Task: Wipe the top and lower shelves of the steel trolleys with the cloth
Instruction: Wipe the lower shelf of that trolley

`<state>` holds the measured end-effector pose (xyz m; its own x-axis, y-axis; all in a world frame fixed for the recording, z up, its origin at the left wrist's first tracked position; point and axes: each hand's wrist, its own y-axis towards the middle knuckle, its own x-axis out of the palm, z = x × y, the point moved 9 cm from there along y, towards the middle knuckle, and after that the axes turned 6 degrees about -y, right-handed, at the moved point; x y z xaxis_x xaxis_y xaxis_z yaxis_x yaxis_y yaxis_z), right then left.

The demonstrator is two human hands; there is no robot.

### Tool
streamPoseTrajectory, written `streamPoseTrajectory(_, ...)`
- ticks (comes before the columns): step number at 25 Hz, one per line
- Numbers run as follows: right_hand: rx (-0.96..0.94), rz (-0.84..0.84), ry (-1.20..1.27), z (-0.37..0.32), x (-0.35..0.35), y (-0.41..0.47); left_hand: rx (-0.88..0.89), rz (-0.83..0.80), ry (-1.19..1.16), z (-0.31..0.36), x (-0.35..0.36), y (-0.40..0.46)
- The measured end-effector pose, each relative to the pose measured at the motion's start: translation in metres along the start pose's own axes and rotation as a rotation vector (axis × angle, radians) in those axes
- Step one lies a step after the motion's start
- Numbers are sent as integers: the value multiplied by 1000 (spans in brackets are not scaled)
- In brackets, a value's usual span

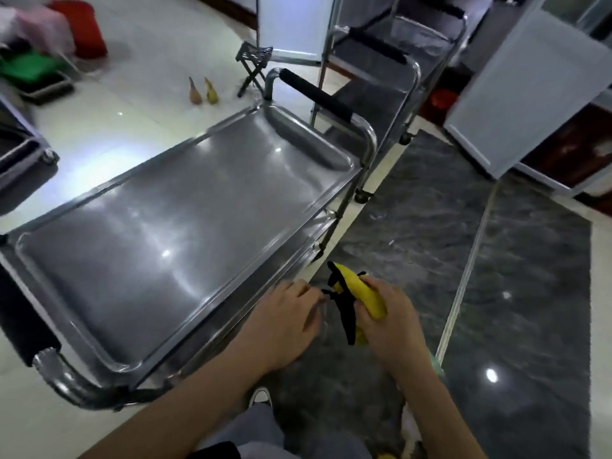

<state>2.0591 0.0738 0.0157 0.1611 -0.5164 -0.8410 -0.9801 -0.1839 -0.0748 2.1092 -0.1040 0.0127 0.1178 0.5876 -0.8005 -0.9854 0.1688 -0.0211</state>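
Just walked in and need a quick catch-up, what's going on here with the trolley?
A person stands at a steel trolley, its top shelf bare and shiny. Their right hand grips a bunched yellow cloth with black trim just off the trolley's near edge, not yet on the steel. The left hand reaches toward the cloth's black edge. Two more trolleys wait behind.

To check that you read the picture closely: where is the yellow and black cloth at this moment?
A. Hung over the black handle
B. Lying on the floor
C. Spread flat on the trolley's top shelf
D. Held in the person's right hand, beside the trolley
D: the right hand grips the bunched cloth off the edge of the top shelf.
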Motion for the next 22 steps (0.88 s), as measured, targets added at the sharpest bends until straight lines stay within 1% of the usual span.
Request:
streamPoseTrajectory(3,-111,-104,-9,-11,10,37,-134,72,-2,-21,-2,6)
streamPoseTrajectory(5,-215,-204,-44,-18,27,63,-256,136,-46,-36,3,7)
streamPoseTrajectory(7,-310,-300,-106,-24,49,88,-374,194,-34,-48,11,4)
streamPoseTrajectory(11,-542,-578,-172,-29,119,108,-664,342,-46,-68,38,-14)
streamPoseTrajectory(13,-650,-697,-175,-28,154,109,-794,393,-57,-77,60,-28)
streamPoseTrajectory(15,-752,-769,-203,-22,190,104,-901,448,-111,-85,92,-48)
streamPoseTrajectory(19,-828,-854,-190,-1,262,92,-1099,596,-220,-111,163,-91)
streamPoseTrajectory(22,-862,-909,-107,-3,334,76,-1202,648,-200,-152,213,-114)
